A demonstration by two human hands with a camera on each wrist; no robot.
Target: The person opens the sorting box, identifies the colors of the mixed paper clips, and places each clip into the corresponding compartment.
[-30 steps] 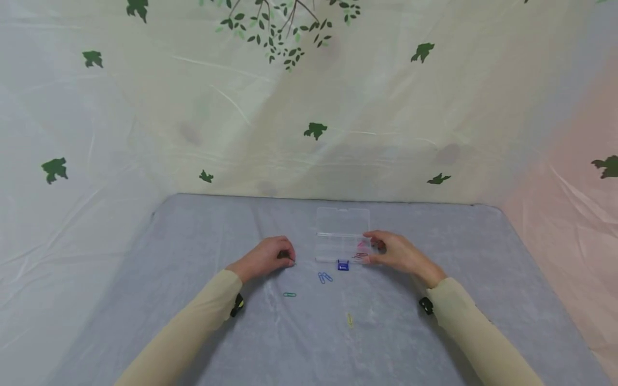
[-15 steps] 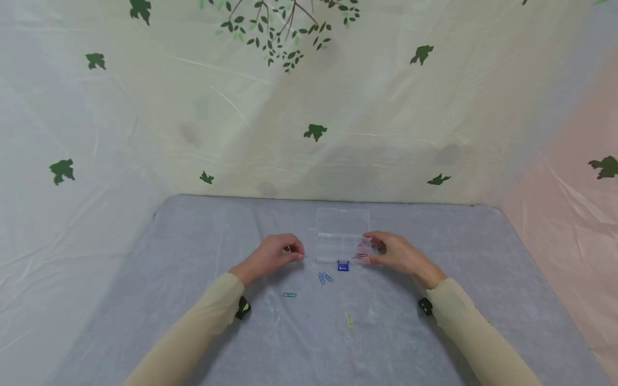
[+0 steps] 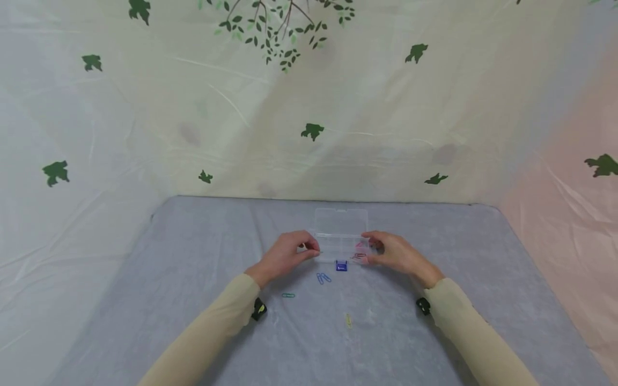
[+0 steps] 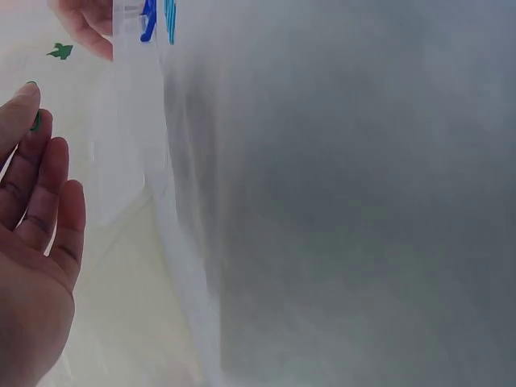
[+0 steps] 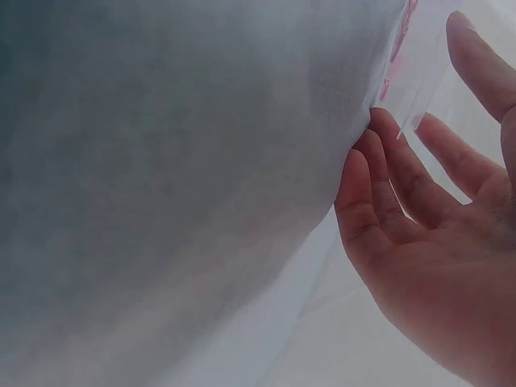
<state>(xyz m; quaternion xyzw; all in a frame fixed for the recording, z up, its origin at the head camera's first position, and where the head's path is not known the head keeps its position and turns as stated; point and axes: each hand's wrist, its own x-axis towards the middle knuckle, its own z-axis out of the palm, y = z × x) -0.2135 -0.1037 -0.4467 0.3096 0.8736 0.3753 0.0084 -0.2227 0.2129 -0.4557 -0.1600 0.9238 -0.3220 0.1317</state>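
Note:
My left hand (image 3: 292,251) pinches a small green paper clip (image 4: 35,121) between thumb and forefinger, right at the left end of a clear plastic box (image 3: 333,247). The box's clear lid (image 3: 340,221) is swung back, away from me, and a blue latch (image 3: 341,266) hangs at its front. Inside, at the right end, lie several red and pink paper clips (image 3: 359,255). My right hand (image 3: 398,254) holds that right end, thumb at the front corner and fingers toward the back.
Two blue paper clips (image 3: 323,278) lie on the grey cloth in front of the box. A green paper clip (image 3: 288,295) lies farther left, and a yellow one (image 3: 348,321) nearer me. Behind the table hangs a pale curtain (image 3: 367,155) with a leaf print.
My left hand has moved right and slightly away from me, bringing the pinched paper clip to the box's left end. The right hand stays at the box.

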